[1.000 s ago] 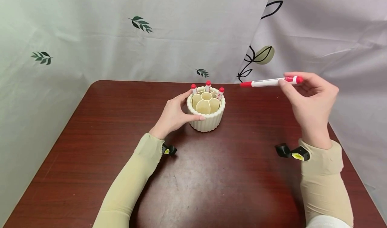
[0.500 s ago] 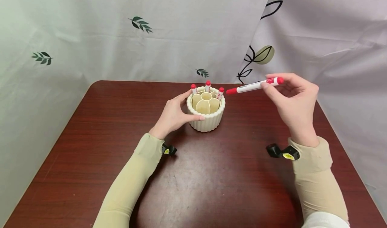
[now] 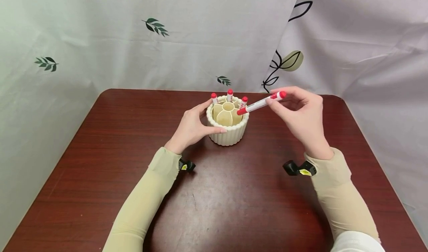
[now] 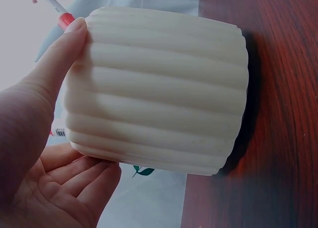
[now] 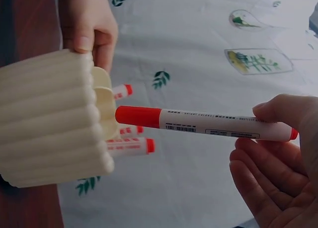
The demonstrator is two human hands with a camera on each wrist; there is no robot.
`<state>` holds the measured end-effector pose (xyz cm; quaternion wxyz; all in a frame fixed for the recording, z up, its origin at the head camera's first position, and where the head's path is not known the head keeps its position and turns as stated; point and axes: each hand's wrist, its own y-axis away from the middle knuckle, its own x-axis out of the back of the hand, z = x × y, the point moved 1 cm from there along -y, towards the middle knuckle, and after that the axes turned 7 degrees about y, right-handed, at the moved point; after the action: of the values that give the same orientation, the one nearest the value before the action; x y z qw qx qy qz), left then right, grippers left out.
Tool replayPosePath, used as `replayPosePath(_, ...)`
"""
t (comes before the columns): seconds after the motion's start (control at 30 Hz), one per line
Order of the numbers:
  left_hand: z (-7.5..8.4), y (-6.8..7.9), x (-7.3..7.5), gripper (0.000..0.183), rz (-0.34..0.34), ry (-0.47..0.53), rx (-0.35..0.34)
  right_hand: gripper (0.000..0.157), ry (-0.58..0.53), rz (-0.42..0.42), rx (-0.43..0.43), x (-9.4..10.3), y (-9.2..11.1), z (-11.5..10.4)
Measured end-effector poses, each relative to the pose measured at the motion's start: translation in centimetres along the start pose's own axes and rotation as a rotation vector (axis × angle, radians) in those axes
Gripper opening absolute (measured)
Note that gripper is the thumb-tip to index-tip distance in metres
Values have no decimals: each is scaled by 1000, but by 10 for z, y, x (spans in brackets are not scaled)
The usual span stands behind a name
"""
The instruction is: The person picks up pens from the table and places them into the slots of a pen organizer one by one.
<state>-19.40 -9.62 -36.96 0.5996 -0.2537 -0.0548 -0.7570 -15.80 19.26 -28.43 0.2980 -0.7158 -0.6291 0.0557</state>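
A cream ribbed pen holder (image 3: 228,135) with petal-shaped compartments stands on the table. My left hand (image 3: 192,127) grips its left side, thumb across the front and fingers round the back, as the left wrist view also shows. Three markers with red ends, a left one (image 3: 214,97), a middle one (image 3: 230,94) and a right one (image 3: 244,102), stand in its rear compartments. Between thumb and fingers my right hand (image 3: 299,113) pinches another red-and-white marker (image 5: 208,123). That marker slants down to the left, its red lower end at the holder's right rim in the head view.
A dark red-brown wooden table (image 3: 217,200) lies under the holder. Behind it hangs a pale curtain (image 3: 187,55) printed with leaves. Small black cameras sit on the left wrist (image 3: 187,166) and the right wrist (image 3: 301,168).
My right hand has moved left and slightly down, bringing its marker from well right of the holder to the rim and tilting it more steeply. The left hand and holder stayed put.
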Motion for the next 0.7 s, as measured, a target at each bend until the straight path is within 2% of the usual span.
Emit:
replayPosePath(0.3, 2, 1, 1, 111, -6, 6, 5, 20, 77, -90, -48, -18, -2, 16)
replayPosePath(0.7, 1, 0, 1, 110, -13, 2, 4, 22, 121, -186, -60, -38, 0, 33)
